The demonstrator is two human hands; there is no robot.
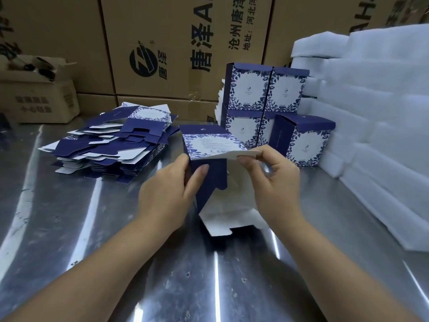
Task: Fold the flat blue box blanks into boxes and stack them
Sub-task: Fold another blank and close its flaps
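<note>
Head view, single: worn on the person's head, directed forward and down across a metal table (69,228). Wide-angle; straight edges are seen bowed toward the frame borders. Both forearms are seen entering from the bottom edge, with the left hand (167,191) and right hand (274,182) near centre, close to the lens. Brown cartons (176,43) are taken in at the far side, along the top. No second view is supplied
</note>
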